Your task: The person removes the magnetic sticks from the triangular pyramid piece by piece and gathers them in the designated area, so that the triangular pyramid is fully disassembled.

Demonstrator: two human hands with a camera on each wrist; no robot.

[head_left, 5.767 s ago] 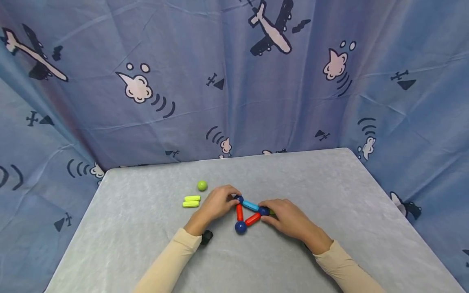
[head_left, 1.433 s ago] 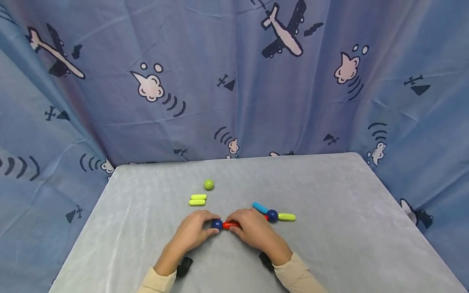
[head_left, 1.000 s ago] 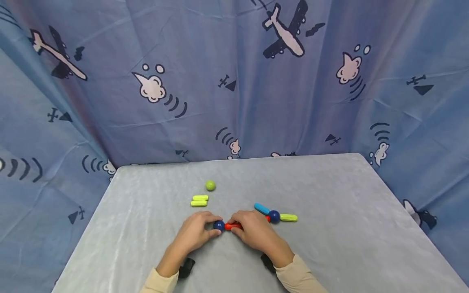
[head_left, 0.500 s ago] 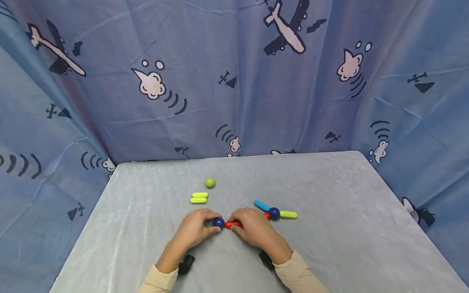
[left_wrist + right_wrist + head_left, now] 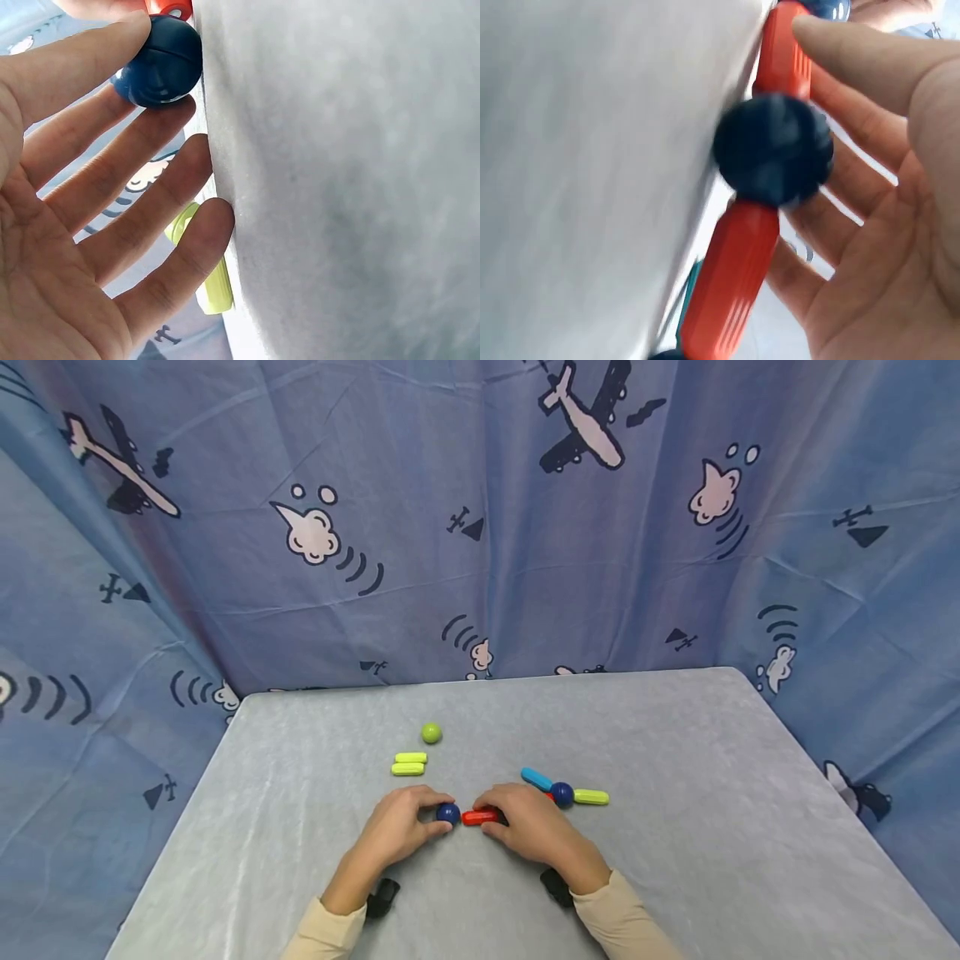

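Thumb and fingertips of my left hand point(image 5: 397, 827) pinch a dark blue ball point(image 5: 448, 812). Just right of it lies a red magnetic rod point(image 5: 478, 817), its end facing the ball across a small gap. My right hand point(image 5: 536, 827) grips this rod between thumb and fingers. In the right wrist view, a second blue ball point(image 5: 772, 150) joins that rod to another red rod point(image 5: 731, 277); the right hand mostly hides this stretch in the head view. Beyond it, a third blue ball point(image 5: 562, 794) bears a light blue rod point(image 5: 536, 778) and a yellow-green rod point(image 5: 592, 797).
Two yellow-green rods point(image 5: 408, 769) lie side by side, left of and behind the left hand. A light green ball point(image 5: 431, 733) sits farther back. The grey table point(image 5: 675, 877) ends at a blue printed curtain point(image 5: 480, 527).
The triangle of rods seen earlier is opened out, with the light blue rod's far end free. Lately a small gap opened between left-hand ball and red rod; right fingers shifted right, baring more rod.
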